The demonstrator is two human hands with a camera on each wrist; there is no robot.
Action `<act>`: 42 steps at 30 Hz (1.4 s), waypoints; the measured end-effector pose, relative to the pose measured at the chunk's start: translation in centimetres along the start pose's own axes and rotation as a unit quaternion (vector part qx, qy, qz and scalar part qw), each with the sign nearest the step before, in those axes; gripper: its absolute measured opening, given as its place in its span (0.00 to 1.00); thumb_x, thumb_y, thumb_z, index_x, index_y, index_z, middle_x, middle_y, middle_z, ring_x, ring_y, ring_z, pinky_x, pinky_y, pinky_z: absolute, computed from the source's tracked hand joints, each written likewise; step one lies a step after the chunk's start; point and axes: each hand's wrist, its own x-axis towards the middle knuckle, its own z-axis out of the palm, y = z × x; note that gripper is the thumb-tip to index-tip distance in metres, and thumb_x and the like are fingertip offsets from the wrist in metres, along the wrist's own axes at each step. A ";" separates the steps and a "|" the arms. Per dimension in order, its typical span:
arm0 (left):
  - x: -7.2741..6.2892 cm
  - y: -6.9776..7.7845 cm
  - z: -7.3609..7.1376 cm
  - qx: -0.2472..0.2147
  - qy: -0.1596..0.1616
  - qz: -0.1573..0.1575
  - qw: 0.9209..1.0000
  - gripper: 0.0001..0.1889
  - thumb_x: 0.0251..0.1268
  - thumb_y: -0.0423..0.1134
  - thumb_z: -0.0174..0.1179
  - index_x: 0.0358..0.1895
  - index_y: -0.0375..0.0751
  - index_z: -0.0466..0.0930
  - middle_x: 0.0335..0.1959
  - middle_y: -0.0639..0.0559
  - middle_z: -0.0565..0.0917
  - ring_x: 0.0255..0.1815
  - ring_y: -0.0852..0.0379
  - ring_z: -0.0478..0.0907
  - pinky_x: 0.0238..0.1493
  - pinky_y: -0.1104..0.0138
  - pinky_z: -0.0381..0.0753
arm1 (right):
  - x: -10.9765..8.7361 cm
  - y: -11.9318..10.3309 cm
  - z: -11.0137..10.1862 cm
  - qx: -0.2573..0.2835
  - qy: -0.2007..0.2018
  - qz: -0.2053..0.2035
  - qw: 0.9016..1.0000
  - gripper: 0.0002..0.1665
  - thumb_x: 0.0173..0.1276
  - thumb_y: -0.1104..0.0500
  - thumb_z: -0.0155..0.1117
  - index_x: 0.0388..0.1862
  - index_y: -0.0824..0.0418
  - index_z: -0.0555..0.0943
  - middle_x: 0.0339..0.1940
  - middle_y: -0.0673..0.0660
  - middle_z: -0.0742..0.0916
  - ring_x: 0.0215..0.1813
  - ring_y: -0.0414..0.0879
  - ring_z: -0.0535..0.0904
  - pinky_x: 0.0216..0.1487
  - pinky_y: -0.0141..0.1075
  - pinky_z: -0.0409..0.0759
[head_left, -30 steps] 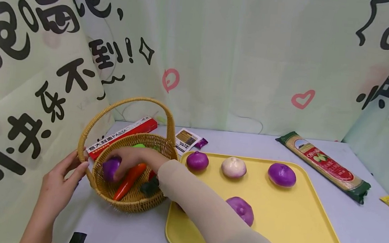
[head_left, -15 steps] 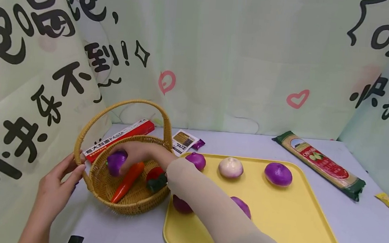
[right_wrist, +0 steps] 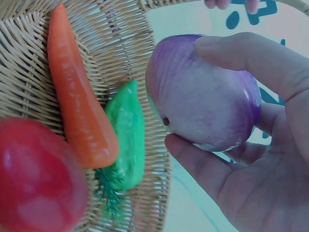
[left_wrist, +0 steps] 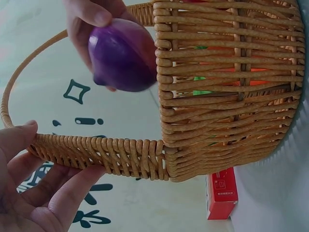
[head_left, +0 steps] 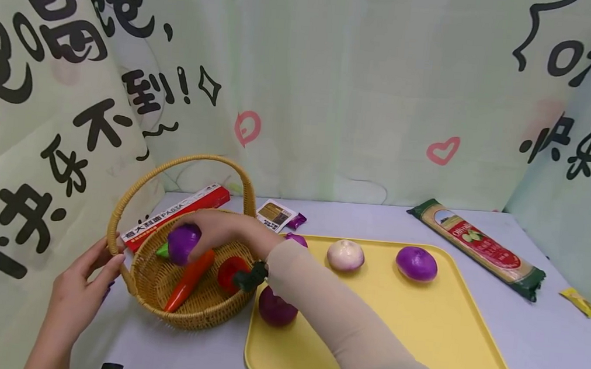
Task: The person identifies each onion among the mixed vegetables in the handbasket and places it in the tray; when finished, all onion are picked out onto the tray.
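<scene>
My right hand (head_left: 214, 233) grips a purple onion (head_left: 182, 244) over the wicker basket (head_left: 199, 318). In the right wrist view, the thumb and fingers curl round the onion (right_wrist: 203, 92), whose pale side shows. The left wrist view has this onion (left_wrist: 120, 58) beside the basket rim, above the opening. At the base of the arched handle (left_wrist: 96, 150), my left hand (head_left: 80, 292) pinches the wicker between thumb and fingers. Inside the basket lie an orange carrot (right_wrist: 79, 96), a green pepper (right_wrist: 128, 135) and a red tomato (right_wrist: 38, 176); a dark green piece (head_left: 251, 277) overlaps the tomato in the head view.
Right of the basket is a yellow tray (head_left: 393, 334) bearing purple onions (head_left: 417, 264) and a whitish one (head_left: 345, 255); my sleeve hides part of it. Behind the basket lie a red pasta box (head_left: 177, 215) and a small packet (head_left: 274, 215). A pasta bag (head_left: 480, 244) lies at the back right.
My right hand has raised the purple onion from low inside the basket towards its rim, uncovering more of the tomato. The left hand keeps its hold on the handle. The head view has shifted slightly.
</scene>
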 end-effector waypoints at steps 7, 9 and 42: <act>0.0 0.1 0.0 0.002 0.000 0.000 1.000 0.34 0.67 0.60 0.47 0.73 0.50 0.57 0.60 0.37 0.76 0.56 0.42 0.76 0.39 0.64 0.86 | -1.7 -0.2 -1.0 0.003 0.009 -0.019 1.000 0.36 0.55 0.55 0.71 0.63 0.50 0.71 0.60 0.50 0.77 0.58 0.40 0.72 0.54 0.26 0.75; 0.0 0.1 0.0 0.002 0.000 0.000 1.000 0.34 0.67 0.60 0.47 0.73 0.49 0.57 0.60 0.36 0.75 0.57 0.41 0.75 0.40 0.62 0.86 | -2.2 -0.2 -1.3 0.005 0.013 -0.019 1.000 0.36 0.56 0.55 0.71 0.64 0.49 0.71 0.60 0.49 0.77 0.58 0.41 0.72 0.55 0.27 0.76; 0.0 0.1 0.1 -0.009 -0.011 -0.015 1.000 0.34 0.68 0.60 0.46 0.73 0.50 0.55 0.62 0.34 0.73 0.59 0.38 0.74 0.45 0.56 0.80 | -11.9 0.1 -5.9 0.041 0.078 -0.042 0.995 0.42 0.56 0.57 0.71 0.69 0.50 0.65 0.68 0.52 0.68 0.65 0.45 0.67 0.61 0.35 0.75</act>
